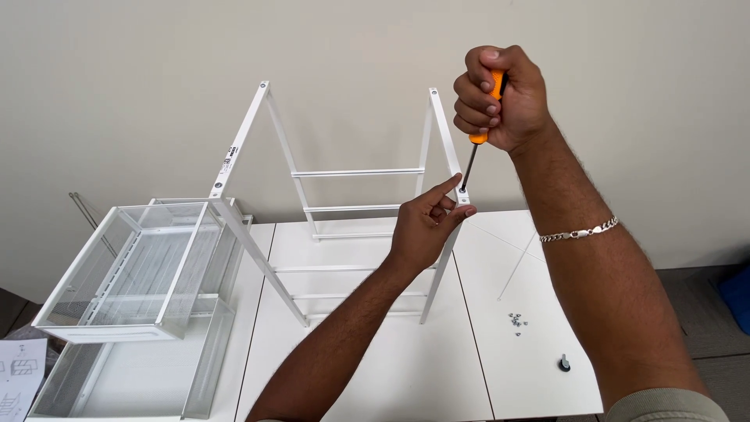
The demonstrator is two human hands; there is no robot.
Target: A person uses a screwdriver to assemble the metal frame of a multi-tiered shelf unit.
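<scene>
A white metal frame [355,172] with ladder-like side rails stands on the white table [391,367]. My right hand [500,98] is closed around the orange handle of a screwdriver [478,137], whose tip meets the frame's right corner joint. My left hand [426,223] pinches that same corner, thumb and forefinger right at the screwdriver's tip. A silver chain bracelet sits on my right wrist.
White mesh baskets [133,273] are stacked at the table's left. A small heap of screws [516,320] and a black caster wheel [563,362] lie at the right, with a thin white rod [517,266] nearby. An instruction sheet [19,375] lies at the far left.
</scene>
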